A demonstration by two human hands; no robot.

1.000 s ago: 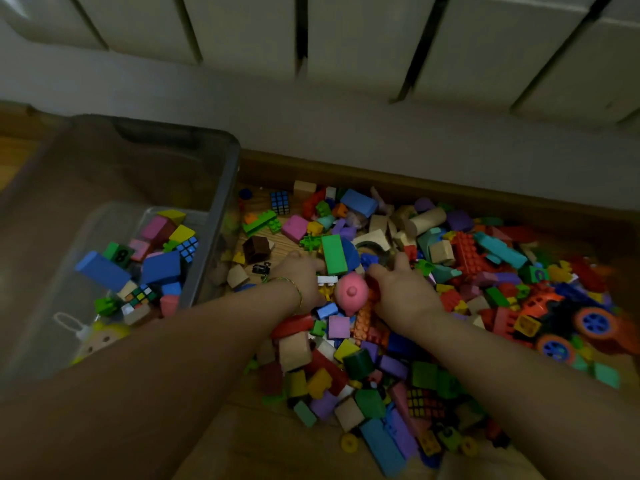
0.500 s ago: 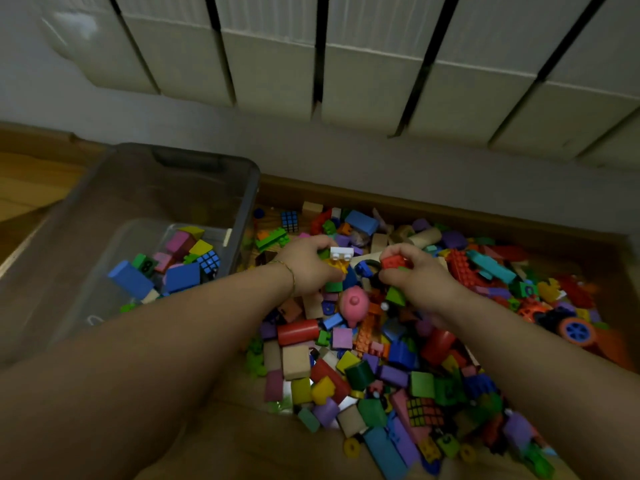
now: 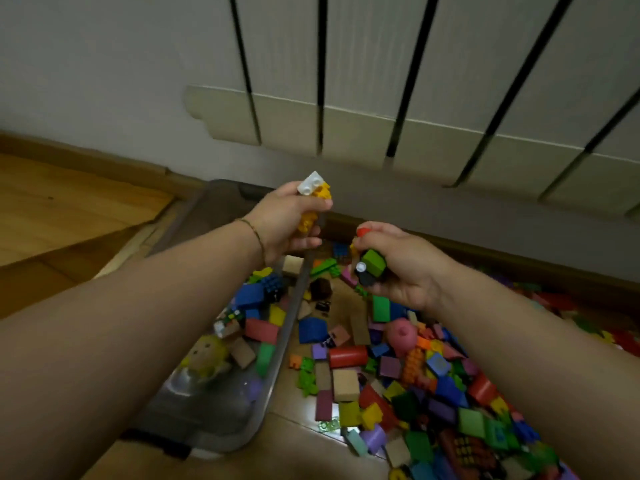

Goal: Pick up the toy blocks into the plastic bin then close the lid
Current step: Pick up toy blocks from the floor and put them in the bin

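Left hand (image 3: 287,220) clutches white and yellow studded plastic bricks (image 3: 313,188) above the clear plastic bin (image 3: 277,355); right hand (image 3: 398,268) grips a green and black toy piece (image 3: 372,266) over the floor pile of mixed coloured blocks (image 3: 415,393).

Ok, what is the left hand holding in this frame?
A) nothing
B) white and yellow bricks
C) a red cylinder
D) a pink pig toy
B: the left hand is raised with its fingers curled round white and yellow bricks.
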